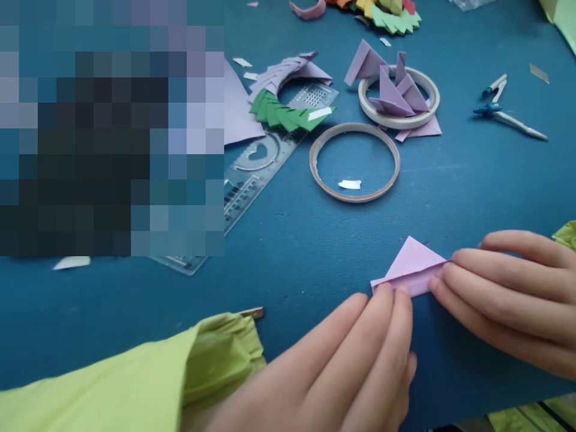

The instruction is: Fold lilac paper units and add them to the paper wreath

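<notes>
A small lilac paper piece point(413, 258), folded to a triangle with a flap along its lower edge, lies between my hands near the table's front. My left hand point(346, 366) has its fingertips on the lower left edge of the flap, its thumb mostly hidden below. At the right corner, my right hand point(513, 294) pinches the same paper between fingers and thumb. Beyond them, several folded lilac paper pieces point(396, 96) lie in and around a white tape roll point(435, 99). A thin tape ring point(314, 171) lies nearer to me.
A curved chain of green and lilac folded units point(283, 114) rests partly on a clear stencil ruler point(270, 171). To the right is a blue-and-white compass point(517, 120). Colourful folded paper point(396, 21) sits at the back. White scraps dot the blue table point(472, 198). The upper left is pixelated.
</notes>
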